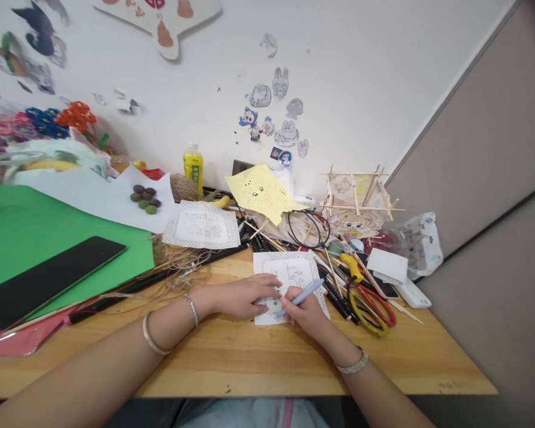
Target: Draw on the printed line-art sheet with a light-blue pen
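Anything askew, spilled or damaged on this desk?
Nothing spilled or damaged. Loose twine straggles over the table beside the green sheet, and the pens lie in a jumbled heap. The left hand pins the drawing sheet; the right hand holds a blue pen.

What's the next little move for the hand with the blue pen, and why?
Probably a short stroke of the pen over the sheet, right where its tip rests. The right hand grips it in a writing hold, tip down at the drawing's lower left. The left hand lies flat on the sheet, pinning it to the table, and the outlines look mostly unfilled.
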{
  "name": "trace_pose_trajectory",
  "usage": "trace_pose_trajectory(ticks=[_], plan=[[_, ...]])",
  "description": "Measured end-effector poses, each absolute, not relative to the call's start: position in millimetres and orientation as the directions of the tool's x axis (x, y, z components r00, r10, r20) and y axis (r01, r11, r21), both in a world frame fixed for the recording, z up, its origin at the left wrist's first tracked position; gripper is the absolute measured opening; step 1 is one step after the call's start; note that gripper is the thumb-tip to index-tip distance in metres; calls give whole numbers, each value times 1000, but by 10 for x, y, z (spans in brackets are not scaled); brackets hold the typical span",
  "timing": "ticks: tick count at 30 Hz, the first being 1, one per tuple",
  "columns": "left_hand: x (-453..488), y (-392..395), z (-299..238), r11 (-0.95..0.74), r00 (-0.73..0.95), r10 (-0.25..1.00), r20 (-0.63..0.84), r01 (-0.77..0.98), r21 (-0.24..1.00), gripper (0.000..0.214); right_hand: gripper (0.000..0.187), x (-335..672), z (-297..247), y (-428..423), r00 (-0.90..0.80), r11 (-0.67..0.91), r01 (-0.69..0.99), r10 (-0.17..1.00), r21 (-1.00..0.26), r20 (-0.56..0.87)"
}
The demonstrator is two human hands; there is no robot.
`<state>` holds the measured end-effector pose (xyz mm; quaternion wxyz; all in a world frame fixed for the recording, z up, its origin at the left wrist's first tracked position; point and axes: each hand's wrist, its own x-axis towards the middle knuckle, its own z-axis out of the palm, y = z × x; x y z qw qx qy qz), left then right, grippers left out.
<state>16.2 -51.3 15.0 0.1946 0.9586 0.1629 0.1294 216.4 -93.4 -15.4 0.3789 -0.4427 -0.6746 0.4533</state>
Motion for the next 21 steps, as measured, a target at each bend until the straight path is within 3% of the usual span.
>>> trace_pose_trajectory(ticks=[21], plan=[[150, -476, 129, -873, 922, 367, 125, 294, 389, 51, 27, 2181, -172, -925, -300, 182, 282, 949, -942, 94]])
